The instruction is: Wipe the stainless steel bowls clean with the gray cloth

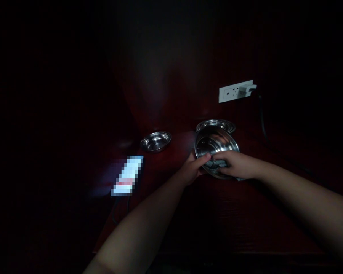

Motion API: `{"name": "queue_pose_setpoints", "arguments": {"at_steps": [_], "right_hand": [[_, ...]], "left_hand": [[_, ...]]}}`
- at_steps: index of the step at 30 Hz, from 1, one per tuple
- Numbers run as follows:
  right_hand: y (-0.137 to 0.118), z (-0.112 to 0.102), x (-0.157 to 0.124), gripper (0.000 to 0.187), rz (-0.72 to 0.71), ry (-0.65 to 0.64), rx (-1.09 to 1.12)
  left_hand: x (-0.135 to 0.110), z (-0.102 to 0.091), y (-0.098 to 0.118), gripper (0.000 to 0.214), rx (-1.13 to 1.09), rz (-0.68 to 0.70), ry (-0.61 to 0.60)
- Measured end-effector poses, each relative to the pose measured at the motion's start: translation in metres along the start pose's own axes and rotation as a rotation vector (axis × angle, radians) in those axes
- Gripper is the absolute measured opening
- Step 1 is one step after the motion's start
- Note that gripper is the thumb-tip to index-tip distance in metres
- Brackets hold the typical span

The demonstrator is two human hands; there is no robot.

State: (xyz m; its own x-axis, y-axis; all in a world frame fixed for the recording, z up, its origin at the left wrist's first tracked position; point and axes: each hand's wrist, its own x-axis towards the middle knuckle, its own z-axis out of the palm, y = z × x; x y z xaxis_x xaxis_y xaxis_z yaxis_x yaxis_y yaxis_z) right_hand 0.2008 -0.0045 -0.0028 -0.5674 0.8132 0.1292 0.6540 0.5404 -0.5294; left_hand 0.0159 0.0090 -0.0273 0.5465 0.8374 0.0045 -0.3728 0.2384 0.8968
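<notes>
A shiny steel bowl [214,142] is tilted toward me above the dark red surface. My left hand [192,167] grips it at its left rim, thumb over the edge and fingers underneath. Inside the near rim, my right hand [238,163] presses a grey patterned cloth [215,163] against the steel. Part of that cloth hangs out below the right hand. Behind the held bowl sits a second steel dish [217,122], partly hidden by it. A smaller steel bowl [156,141] rests farther left.
A lit phone-like screen [128,176], blurred out, lies at the left with a cable below it. A white wall socket [236,91] holds a plug, and its dark cord [262,118] runs down at the right. The surroundings are very dark.
</notes>
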Motion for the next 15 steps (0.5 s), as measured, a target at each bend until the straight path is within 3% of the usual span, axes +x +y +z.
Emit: {"name": "queue_pose_setpoints", "arguments": {"at_steps": [7,15], "right_hand": [[0.0012,-0.0054,-0.0001,0.018,0.079,0.025,-0.177],[0.0053,-0.0037,0.0002,0.024,0.101,0.039,-0.055]], "left_hand": [[-0.0007,0.0012,0.0009,0.069,-0.005,0.002,-0.011],[-0.0017,0.0021,0.0011,0.073,0.010,0.009,-0.027]]}}
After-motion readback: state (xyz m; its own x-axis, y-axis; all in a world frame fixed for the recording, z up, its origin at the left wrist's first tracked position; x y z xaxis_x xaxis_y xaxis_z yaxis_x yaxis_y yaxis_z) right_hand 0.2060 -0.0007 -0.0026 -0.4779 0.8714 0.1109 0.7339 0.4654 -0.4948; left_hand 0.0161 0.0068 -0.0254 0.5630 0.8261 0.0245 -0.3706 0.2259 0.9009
